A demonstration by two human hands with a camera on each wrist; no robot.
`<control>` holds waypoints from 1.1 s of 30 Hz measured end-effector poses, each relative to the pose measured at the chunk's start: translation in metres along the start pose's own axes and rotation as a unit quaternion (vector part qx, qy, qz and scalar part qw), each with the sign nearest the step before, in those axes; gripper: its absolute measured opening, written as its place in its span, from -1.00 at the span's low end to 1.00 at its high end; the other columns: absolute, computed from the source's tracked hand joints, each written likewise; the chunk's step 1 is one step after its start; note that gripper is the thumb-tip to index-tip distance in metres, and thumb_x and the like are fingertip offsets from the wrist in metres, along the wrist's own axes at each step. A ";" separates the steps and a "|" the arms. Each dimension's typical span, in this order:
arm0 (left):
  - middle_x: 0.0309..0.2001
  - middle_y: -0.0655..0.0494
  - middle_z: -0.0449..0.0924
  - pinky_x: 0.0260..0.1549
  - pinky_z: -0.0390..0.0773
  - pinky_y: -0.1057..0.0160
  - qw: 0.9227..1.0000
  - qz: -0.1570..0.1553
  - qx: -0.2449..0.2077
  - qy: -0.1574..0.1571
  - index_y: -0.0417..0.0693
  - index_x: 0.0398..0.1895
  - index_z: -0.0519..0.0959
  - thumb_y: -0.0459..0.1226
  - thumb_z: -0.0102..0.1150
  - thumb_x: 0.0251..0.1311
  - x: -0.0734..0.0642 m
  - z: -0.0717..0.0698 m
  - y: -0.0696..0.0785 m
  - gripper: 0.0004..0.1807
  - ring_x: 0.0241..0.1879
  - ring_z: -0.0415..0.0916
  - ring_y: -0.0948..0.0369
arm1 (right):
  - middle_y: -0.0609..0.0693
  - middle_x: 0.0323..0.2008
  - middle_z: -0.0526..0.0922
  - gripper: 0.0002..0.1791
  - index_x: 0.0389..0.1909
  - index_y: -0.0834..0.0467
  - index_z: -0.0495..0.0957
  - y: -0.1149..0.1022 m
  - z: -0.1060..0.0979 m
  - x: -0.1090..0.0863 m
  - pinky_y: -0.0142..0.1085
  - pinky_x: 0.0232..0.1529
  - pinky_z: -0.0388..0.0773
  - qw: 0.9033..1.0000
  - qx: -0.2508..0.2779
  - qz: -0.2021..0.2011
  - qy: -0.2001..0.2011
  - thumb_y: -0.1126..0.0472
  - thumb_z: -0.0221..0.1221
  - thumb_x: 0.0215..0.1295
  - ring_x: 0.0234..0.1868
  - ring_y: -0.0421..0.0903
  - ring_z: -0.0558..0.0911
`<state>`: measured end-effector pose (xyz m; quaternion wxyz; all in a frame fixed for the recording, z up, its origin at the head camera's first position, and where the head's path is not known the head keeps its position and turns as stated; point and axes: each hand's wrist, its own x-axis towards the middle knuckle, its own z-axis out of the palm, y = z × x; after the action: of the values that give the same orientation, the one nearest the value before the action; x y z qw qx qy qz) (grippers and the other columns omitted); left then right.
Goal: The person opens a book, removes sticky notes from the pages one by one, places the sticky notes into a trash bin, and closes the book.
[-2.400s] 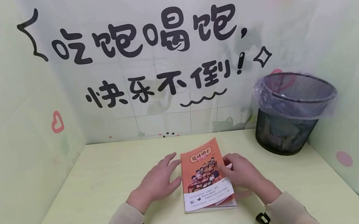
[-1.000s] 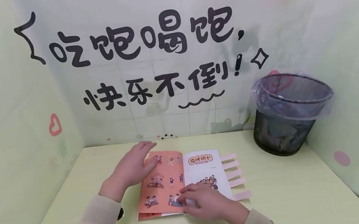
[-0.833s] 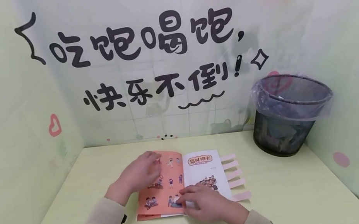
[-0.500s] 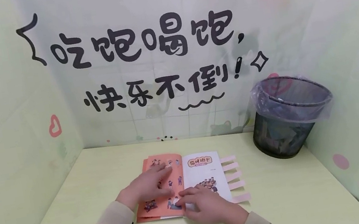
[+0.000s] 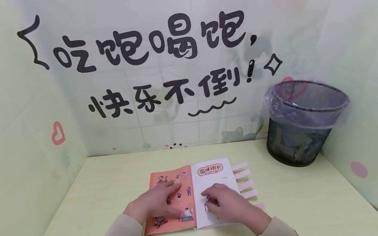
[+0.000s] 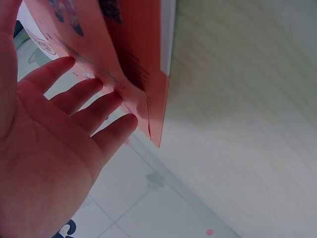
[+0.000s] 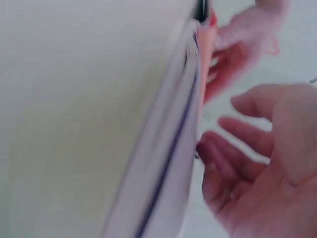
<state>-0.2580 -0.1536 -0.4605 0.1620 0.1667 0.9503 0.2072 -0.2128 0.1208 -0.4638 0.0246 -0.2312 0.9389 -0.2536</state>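
Note:
A paperback book lies open on the pale table, with its orange left page (image 5: 187, 176) covered in small cartoon figures. A white title page (image 5: 227, 186) forms its right side. My left hand (image 5: 155, 201) rests on the orange page with its fingers spread; in the left wrist view the fingertips of this hand (image 6: 49, 144) touch the paper. Above the title page, my right hand (image 5: 232, 206) has loosely bent fingers and grips nothing. The right wrist view shows this hand (image 7: 277, 163) beside the blurred page edges (image 7: 163, 163), its fingertips close to the paper.
Pink paper tabs (image 5: 243, 173) stick out past the book's right edge. A black mesh waste bin (image 5: 298, 144) with a purple plastic liner stands at the table's back right. Printed fabric walls (image 5: 157, 11) enclose the table on the left, back and right.
The closed book has been opened to its title page. My left hand has come down onto the orange page, which now lies flatter. My right hand has shifted right from the fold.

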 end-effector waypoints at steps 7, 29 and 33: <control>0.70 -0.11 0.29 0.61 0.33 -0.34 1.000 0.005 0.021 0.020 0.10 0.67 0.42 0.23 0.72 -0.04 -0.001 0.005 0.005 0.18 0.70 0.19 -0.21 | 0.15 0.09 0.71 -0.34 0.24 0.22 0.72 0.017 -0.011 -0.003 0.06 0.20 0.71 0.990 -0.065 0.107 0.061 -0.15 0.53 0.31 0.10 0.10 0.66; 0.73 -0.04 0.24 0.63 0.30 -0.32 0.999 0.003 0.030 0.024 0.17 0.71 0.36 0.34 0.62 0.02 0.005 0.014 0.008 0.19 0.75 0.11 -0.16 | 0.36 0.03 0.61 0.06 0.13 0.50 0.62 0.043 -0.015 -0.007 0.07 0.03 0.65 0.973 -0.102 0.201 0.053 -0.35 0.66 -0.03 -0.02 0.17 0.50; 0.74 -0.03 0.22 0.62 0.32 -0.34 0.999 0.003 0.027 0.021 0.19 0.71 0.35 0.34 0.62 0.02 0.004 0.013 0.006 0.19 0.74 0.12 -0.16 | 0.41 0.08 0.61 0.09 0.13 0.53 0.61 0.043 -0.016 -0.009 0.10 0.04 0.67 0.971 -0.090 0.215 0.054 -0.36 0.66 -0.05 0.00 0.21 0.51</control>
<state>-0.2551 -0.1424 -0.4704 0.1365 0.1698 0.9581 0.1857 -0.2259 0.1649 -0.4710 0.0064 -0.0116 0.9856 -0.1686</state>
